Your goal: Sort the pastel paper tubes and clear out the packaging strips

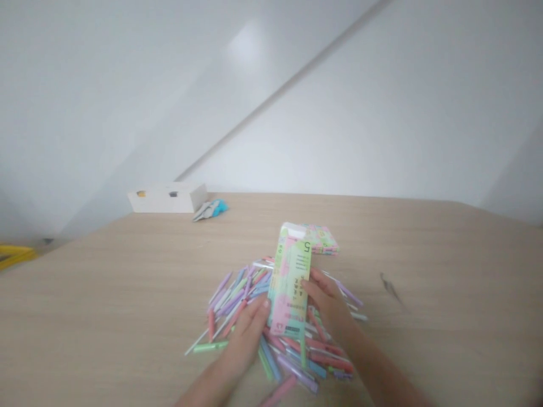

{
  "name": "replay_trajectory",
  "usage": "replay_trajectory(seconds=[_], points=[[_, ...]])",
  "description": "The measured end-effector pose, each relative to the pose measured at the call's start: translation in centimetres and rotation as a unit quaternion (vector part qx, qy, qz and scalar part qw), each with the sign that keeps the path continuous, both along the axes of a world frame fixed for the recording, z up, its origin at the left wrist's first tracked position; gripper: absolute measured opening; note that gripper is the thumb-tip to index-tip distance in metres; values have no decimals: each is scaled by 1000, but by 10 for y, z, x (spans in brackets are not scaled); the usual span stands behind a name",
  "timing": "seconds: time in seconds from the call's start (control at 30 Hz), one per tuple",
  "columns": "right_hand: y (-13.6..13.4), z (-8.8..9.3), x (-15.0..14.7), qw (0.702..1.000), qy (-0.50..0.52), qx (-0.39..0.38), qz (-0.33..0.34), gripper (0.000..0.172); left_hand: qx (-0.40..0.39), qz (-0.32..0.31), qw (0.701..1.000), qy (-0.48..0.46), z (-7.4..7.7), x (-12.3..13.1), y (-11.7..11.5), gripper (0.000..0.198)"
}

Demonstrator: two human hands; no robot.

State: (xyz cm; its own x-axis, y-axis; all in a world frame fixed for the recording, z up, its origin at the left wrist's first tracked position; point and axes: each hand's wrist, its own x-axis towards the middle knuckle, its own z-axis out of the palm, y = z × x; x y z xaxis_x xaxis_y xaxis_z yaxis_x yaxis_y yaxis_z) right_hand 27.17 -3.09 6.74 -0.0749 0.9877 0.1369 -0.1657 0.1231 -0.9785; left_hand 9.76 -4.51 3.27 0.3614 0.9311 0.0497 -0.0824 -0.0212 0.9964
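A tall pastel box [291,277], green, pink and yellow with a "5" printed on it, stands tilted over a heap of several pastel pens [254,305] on the wooden table [106,294]. My left hand [250,328] presses against the box's left lower side, fingers closed along it. My right hand [326,302] grips the box's right side with curled fingers. Both forearms come in from the bottom edge. A second, similar pastel box [323,239] lies flat just behind the upright one.
A white rectangular block [167,198] sits at the table's far left corner. Next to it lies a small blue and white object [211,209]. A dark mark [390,285] shows on the table to the right. Something yellow [12,254] lies at the far left.
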Motion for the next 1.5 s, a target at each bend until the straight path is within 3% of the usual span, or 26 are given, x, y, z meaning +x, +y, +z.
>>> replay_trajectory(seconds=[0.13,0.23,0.3,0.43,0.53,0.67,0.83,0.97,1.2,1.4,1.5], points=[[-1,-2,-1,1000,-20,18,16,28,86,55,993,62,7,-3,-2,53],[-1,-7,-5,998,-45,23,22,24,201,114,963,142,7,-6,-1,50],[0,-10,-9,997,-71,22,21,24,280,136,926,216,5,-10,2,60],[-3,-14,-15,986,-158,50,-2,21,401,171,816,380,-2,-19,12,84],[-7,-15,-17,969,-237,70,17,13,425,174,777,430,-6,-22,16,88],[-9,-15,-14,971,-232,63,6,12,429,170,770,441,-8,-23,19,80],[-3,-12,-4,991,-94,37,-82,31,431,164,764,451,-8,-25,21,74],[-1,-7,-1,997,-56,35,-48,36,436,157,763,451,-7,-26,22,74],[-6,-10,-11,980,-177,81,34,27,436,150,775,433,-4,-24,16,85],[-9,-7,-8,988,-105,46,104,26,429,150,783,425,-3,-25,14,85],[-9,-4,-6,985,-126,50,102,26,431,156,772,440,3,-23,11,82]])
